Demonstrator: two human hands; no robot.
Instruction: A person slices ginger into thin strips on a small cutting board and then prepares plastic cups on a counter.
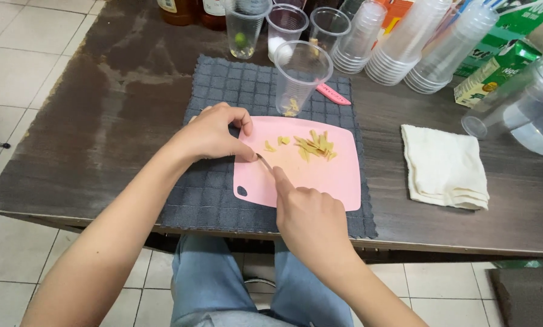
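A pink cutting board (326,175) lies on a dark grey cloth mat (217,194). Several thin yellow strips (312,145) are piled near the board's far side. My left hand (214,133) curls over the board's left edge, fingertips pinched down on something small that stays hidden. My right hand (307,218) grips a small knife (264,161), index finger along its back, the blade tip right at my left fingertips. A clear plastic cup (300,75) with a few yellow pieces at its bottom stands just beyond the board.
A folded cream cloth (444,166) lies right of the board. Stacks of clear cups (416,45), single cups, bottles and green cartons (495,69) crowd the table's far edge. A pink knife sheath (333,94) rests on the mat. The near table edge (435,248) runs below my hands.
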